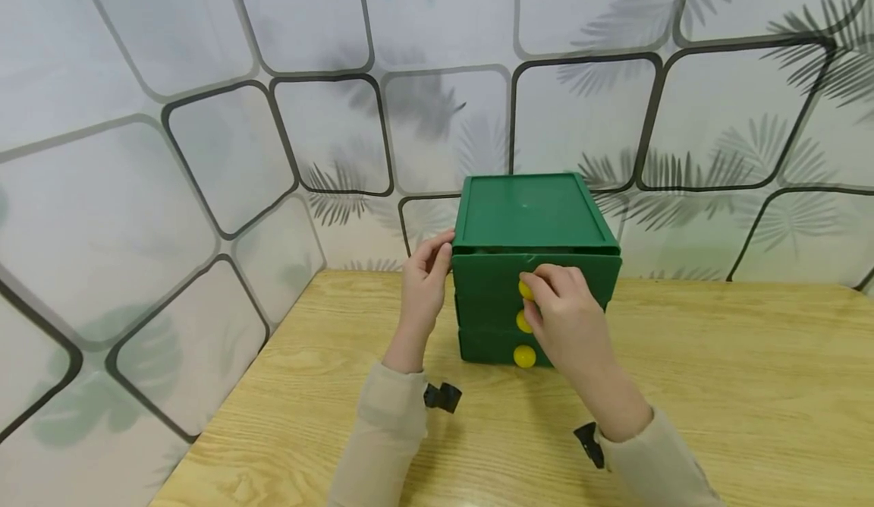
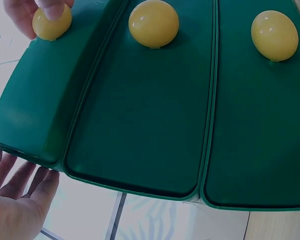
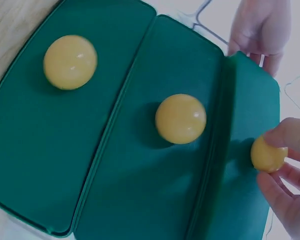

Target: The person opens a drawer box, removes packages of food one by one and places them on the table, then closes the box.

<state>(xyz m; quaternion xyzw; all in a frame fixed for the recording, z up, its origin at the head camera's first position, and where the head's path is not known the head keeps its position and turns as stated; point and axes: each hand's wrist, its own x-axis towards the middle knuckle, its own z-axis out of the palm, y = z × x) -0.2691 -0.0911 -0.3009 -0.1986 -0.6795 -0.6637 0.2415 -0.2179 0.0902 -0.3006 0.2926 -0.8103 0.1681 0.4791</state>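
A small green drawer cabinet (image 1: 536, 211) with three stacked drawers stands on the table, each front bearing a round yellow knob. My right hand (image 1: 570, 321) pinches the top knob (image 3: 268, 154) between thumb and fingers. That top drawer (image 2: 37, 100) juts out past the two below, and a dark gap shows along its upper edge. My left hand (image 1: 423, 283) touches the cabinet's left side near the top, its fingertips partly hidden behind the edge. Below sit the middle knob (image 3: 181, 119) and the bottom knob (image 1: 524, 356), both untouched.
The wood-grain table (image 1: 328, 401) spreads out around the cabinet. Behind and to the left hangs a pale curtain (image 1: 444, 127) with dark rounded outlines and leaf prints. Black straps (image 1: 442, 397) show by both cuffs.
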